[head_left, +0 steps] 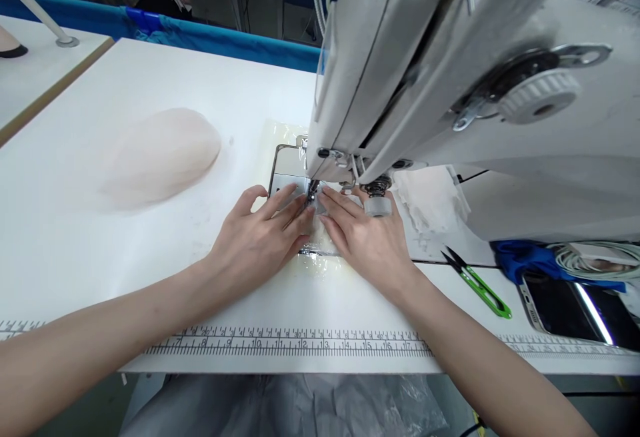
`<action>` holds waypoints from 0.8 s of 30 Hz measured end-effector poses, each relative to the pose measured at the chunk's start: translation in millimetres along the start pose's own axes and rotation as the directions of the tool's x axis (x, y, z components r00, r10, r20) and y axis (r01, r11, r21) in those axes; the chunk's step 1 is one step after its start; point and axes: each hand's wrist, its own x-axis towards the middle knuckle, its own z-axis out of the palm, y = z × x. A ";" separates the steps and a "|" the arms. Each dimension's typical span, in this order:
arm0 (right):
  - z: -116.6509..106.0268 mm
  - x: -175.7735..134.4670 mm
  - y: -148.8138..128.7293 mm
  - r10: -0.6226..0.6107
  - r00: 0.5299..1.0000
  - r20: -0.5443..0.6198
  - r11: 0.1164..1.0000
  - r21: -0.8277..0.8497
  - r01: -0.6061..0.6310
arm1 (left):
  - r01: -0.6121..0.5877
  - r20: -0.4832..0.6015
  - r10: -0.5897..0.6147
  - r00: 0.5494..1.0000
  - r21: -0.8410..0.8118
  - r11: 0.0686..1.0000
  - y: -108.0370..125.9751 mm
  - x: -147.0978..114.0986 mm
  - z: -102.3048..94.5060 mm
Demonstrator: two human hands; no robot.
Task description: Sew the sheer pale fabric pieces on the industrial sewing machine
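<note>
Directly under the presser foot point(313, 192) lies a pale, thin piece point(323, 225), between the fingertips of my two hands, its outline partly hidden by them. My left hand point(263, 234) is unclenched, fingers stretched toward the foot, the thumb held out; my right hand point(370, 240) lies flattened from the other side, fingertips on the piece, grasping nothing that I can see.

The sewing machine point(370, 70) hangs low over my right hand, so upward room is tight there; a white cloth point(430, 200) sits just beyond that hand. Farther right, green snips point(480, 287) lie near my forearm, with a phone point(570, 310) beside them.

Leftward there is more room: the white bench point(240, 90) spreads past a beige rounded piece point(170, 154), well apart from my left hand, to a tan strip point(55, 90). The near edge, marked by a ruler strip point(320, 345), runs beneath my forearms; blue cloth point(230, 44) lines the far edge.
</note>
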 end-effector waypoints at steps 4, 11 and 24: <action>-14.9 -1.2 2.0 0.024 1.000 -0.003 0.992 0.127 -0.023 | -0.014 -0.033 0.015 0.999 0.048 0.999 2.1 -0.2 -1.2; -45.7 -1.7 0.2 0.011 0.922 0.388 0.924 0.348 -0.157 | -0.001 0.128 0.026 0.991 -0.196 0.981 -5.2 3.8 -5.3; -24.4 1.5 3.5 0.209 0.961 0.183 0.857 0.439 -0.270 | 0.226 0.244 -0.109 0.964 -0.529 0.818 -27.8 25.4 6.5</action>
